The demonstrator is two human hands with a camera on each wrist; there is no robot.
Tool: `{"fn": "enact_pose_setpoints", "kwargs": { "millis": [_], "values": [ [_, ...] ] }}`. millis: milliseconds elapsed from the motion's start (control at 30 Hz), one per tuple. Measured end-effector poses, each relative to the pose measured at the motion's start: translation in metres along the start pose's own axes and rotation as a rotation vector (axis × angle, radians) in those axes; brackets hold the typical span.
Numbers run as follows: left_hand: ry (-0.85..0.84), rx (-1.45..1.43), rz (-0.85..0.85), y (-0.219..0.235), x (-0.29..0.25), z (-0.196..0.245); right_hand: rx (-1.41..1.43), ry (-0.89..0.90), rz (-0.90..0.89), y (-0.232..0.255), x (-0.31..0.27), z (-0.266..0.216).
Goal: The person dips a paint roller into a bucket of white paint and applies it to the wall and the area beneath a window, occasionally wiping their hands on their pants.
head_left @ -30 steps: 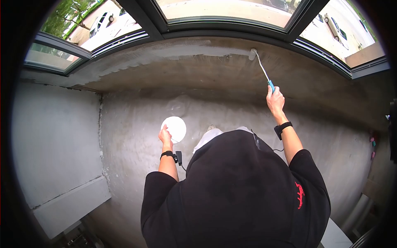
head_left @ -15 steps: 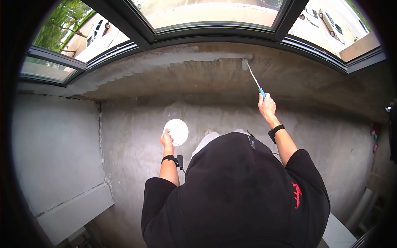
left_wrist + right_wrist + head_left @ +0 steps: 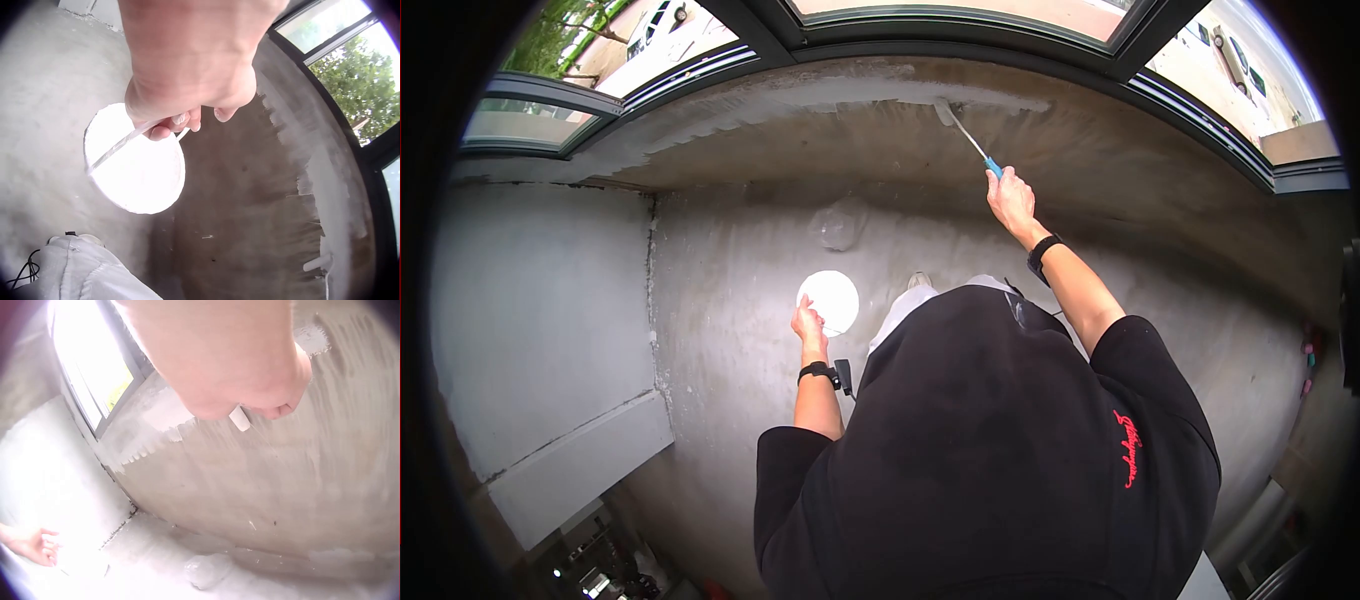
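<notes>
My right hand (image 3: 1012, 198) grips the blue handle (image 3: 994, 168) of a paint roller, arm stretched forward. Its small pale roller head (image 3: 943, 112) lies against the brown wall just below the window, at a strip of whitish coating (image 3: 800, 98). In the left wrist view the roller head (image 3: 317, 262) shows beside that coating too. My left hand (image 3: 808, 322) holds a white bucket (image 3: 832, 300) low over the floor. Its fingers curl round the thin bail handle (image 3: 115, 152), and the bright contents look evenly white.
Dark window frames (image 3: 960, 50) run along the top of the wall. A crumpled clear plastic bag (image 3: 838, 225) lies on the grey floor in front of the bucket. A white boxed ledge (image 3: 580, 470) juts out at the left. One shoe (image 3: 918, 280) shows beside the bucket.
The roller head has moved left along the wall, and a light streak now extends to its right. My right arm swings left with it. The left hand keeps hold of the bucket.
</notes>
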State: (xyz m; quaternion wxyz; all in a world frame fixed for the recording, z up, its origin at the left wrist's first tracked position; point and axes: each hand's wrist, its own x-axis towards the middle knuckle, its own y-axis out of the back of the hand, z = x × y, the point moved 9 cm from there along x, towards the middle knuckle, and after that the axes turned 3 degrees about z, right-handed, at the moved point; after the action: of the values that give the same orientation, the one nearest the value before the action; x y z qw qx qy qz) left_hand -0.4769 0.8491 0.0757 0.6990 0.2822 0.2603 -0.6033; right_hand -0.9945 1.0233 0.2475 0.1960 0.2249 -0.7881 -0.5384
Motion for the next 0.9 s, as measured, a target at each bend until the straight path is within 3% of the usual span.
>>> {"fn": "enact_pose_setpoints", "kwargs": {
  "millis": [200,367,567,900],
  "values": [
    [-0.036,0.006,0.044,0.023,-0.005,-0.001,0.010,0.077,-0.048,-0.021,0.018,-0.040],
    [-0.005,0.003,0.093,0.032,-0.006,-0.003,-0.001,0.060,-0.075,-0.032,0.023,-0.046],
    [-0.037,0.078,0.093,0.032,0.004,-0.007,-0.039,0.030,0.009,-0.002,0.006,-0.003],
    [-0.084,0.147,-0.085,-0.014,0.004,0.014,-0.241,-0.082,0.218,0.090,-0.035,0.122]
  ]
}}
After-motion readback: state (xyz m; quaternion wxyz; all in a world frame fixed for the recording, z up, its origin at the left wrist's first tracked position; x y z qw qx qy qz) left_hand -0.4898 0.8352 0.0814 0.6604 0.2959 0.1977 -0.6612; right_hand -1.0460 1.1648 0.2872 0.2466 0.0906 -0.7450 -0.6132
